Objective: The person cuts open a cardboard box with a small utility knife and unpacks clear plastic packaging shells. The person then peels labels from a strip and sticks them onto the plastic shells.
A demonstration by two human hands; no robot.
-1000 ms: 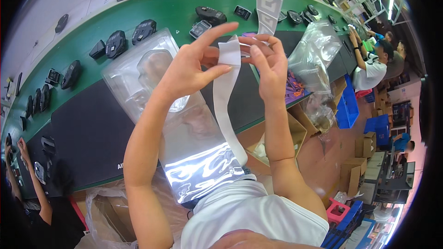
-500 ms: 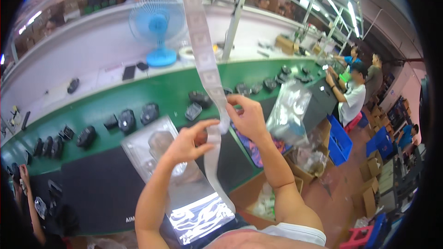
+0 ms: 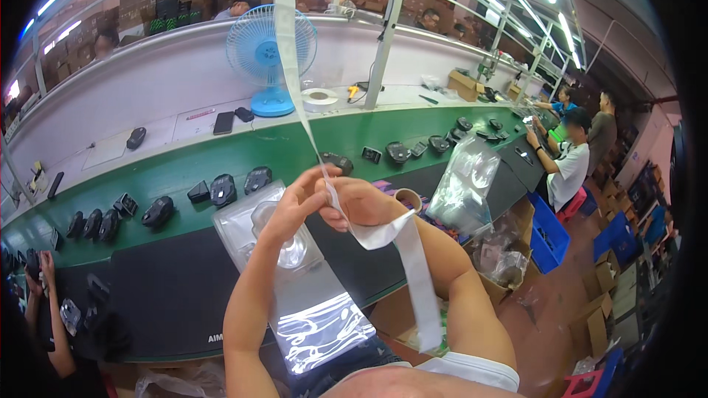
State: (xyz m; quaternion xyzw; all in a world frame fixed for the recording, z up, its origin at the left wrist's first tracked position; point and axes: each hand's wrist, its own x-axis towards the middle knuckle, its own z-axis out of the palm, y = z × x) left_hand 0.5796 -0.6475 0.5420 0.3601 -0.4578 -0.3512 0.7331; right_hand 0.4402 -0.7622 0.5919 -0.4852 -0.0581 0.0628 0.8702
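Observation:
A long white strip of labels (image 3: 286, 37) runs down from the top of the view into my hands. My left hand (image 3: 301, 205) pinches it by the edge. Right beside it, my right hand (image 3: 360, 205) is curled around the strip, its fingertips partly hidden. Beyond my hands the strip bends right, and its tail hangs down across my right forearm. A brown ring like a cardboard core (image 3: 407, 199) shows by my right wrist. Below my hands lie a clear plastic blister tray (image 3: 234, 234) and shiny clear plastic bags (image 3: 324, 335) near my lap.
Black mouse-like devices (image 3: 223, 189) line the green bench (image 3: 177, 162). Clear bags (image 3: 464, 184) lie to the right, above cardboard boxes and a blue crate (image 3: 549, 239). A blue fan (image 3: 267, 51) and a white roll (image 3: 319, 99) stand behind. Co-workers sit at both sides.
My hands have come together on the strip. Its tail, which hung between my arms, has swung right over my right forearm. The brown ring has come into sight, and the view has shifted slightly.

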